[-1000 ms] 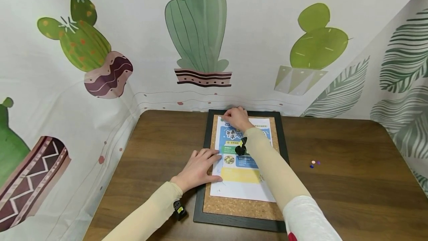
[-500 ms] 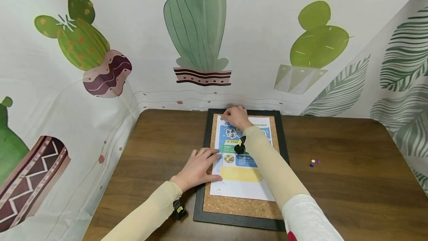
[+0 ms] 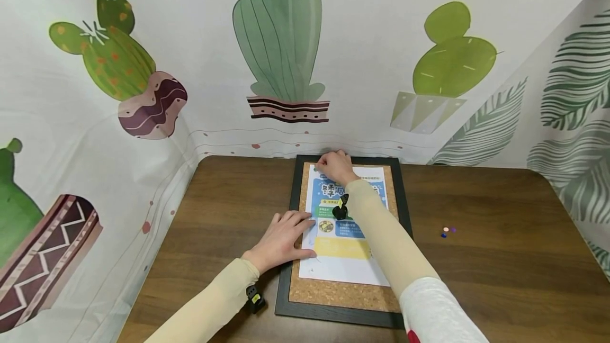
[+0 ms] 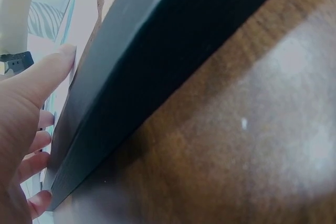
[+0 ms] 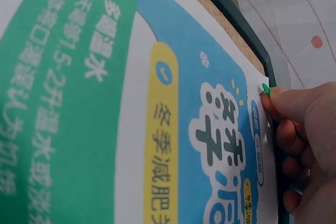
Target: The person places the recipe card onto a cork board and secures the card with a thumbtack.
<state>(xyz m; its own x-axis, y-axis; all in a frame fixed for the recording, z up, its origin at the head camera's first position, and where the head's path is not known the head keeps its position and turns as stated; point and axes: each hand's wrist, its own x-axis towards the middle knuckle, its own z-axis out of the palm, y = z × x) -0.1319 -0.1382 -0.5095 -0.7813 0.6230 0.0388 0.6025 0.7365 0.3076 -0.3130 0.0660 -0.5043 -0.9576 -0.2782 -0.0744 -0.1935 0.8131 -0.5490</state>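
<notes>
A printed poster [image 3: 343, 270] lies on a cork board [image 3: 338, 294] with a black frame. At the poster's upper left corner, my right hand [image 3: 335, 167] pinches a green thumbtack [image 5: 266, 89] between thumb and index finger. In the right wrist view the tack's metal pin shows against the paper corner; how deep it sits I cannot tell. My left hand [image 3: 281, 240] lies spread over the left side of the frame, fingertips and thumb on the poster's left margin. The left wrist view shows its thumb and fingers reaching past the black frame [image 4: 121, 61].
Three small thumbtacks [image 3: 445, 229], whitish, purple and blue, lie on the brown wooden table [image 3: 491, 274] right of the board. A cactus-printed cloth [image 3: 362, 78] hangs behind the table, close to the frame's far edge.
Almost nothing differs. My right hand stays at the poster's upper left corner with a very slight shift of the wrist; the left hand keeps its place.
</notes>
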